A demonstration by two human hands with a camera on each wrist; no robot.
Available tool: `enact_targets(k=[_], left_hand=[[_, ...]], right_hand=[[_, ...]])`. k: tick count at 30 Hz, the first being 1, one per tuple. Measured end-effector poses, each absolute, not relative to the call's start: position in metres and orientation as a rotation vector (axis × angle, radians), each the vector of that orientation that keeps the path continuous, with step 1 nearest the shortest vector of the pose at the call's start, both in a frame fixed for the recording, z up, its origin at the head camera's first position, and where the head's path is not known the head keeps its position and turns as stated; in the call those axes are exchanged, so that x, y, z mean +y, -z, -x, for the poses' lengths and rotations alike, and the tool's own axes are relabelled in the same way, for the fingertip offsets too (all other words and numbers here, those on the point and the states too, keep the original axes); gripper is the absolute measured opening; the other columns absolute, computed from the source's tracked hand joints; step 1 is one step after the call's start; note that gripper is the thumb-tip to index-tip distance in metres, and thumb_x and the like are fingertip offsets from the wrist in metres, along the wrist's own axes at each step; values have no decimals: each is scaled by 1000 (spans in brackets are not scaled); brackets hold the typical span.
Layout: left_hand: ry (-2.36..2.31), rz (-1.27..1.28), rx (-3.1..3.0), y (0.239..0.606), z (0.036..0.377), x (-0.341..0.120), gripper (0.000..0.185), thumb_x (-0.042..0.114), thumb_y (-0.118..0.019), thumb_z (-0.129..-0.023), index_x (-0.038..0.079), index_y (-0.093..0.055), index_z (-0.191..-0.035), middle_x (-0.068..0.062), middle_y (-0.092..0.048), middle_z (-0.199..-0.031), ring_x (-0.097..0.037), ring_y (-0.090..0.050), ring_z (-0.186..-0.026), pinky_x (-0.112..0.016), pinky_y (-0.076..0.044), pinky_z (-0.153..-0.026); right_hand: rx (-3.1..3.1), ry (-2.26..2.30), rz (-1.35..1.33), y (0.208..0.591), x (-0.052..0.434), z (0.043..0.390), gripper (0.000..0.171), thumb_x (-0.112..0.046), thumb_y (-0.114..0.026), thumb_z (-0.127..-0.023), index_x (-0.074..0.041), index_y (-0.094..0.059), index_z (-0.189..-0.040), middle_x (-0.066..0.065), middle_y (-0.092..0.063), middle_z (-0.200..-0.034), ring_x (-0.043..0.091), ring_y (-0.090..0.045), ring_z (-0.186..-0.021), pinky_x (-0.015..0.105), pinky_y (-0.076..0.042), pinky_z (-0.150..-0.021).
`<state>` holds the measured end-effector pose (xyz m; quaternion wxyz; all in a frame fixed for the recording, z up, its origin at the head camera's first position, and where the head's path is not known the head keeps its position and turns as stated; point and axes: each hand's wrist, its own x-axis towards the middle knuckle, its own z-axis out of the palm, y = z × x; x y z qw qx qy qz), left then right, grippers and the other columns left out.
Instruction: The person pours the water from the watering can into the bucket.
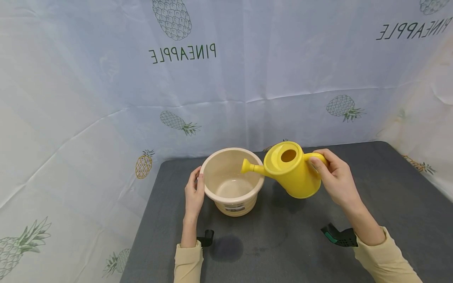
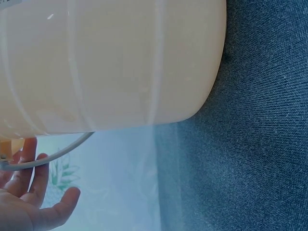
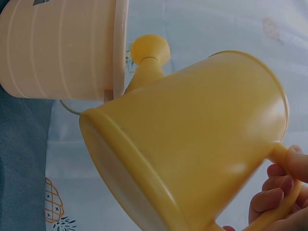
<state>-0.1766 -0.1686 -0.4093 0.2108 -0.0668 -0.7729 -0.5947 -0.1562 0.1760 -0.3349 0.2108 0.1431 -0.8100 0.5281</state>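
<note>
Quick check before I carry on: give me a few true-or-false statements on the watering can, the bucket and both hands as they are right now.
1. The right hand holds the yellow watering can by its handle. True.
2. The watering can stands upright on the grey table. False: it is lifted and tilted, spout toward the beige bucket.
3. The left hand rests against the bucket's outer side at the rim. True.
4. The spout's head is over the bucket's rim. True.
5. The bucket lies on its side. False: it stands upright, mouth up.
6. The left hand has its grip on the can's spout. False: it touches only the bucket.
</note>
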Motion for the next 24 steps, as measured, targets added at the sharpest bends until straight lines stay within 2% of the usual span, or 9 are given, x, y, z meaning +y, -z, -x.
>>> enact_targets(k=[6, 24], left_hand=[[1653, 193, -2143, 409, 177, -168, 37, 9, -43, -99, -9, -44, -131, -26, -53, -123, -38, -55, -108, -49, -47, -81], [1639, 180, -2162, 409, 176, -169, 36, 11, -43, -99, -6, -46, -131, -25, -53, -123, -36, -55, -107, -37, -49, -79]], right_hand=[[-2249, -1465, -399, 335, 176, 156, 15, -7, -53, -94, 2, -57, -106, 7, -51, -82, 15, -44, -69, 19, -38, -58], [-2240, -1466, -414, 334, 176, 156, 15, -7, -53, -95, 3, -57, -105, 6, -51, -82, 15, -44, -68, 19, -38, -57]])
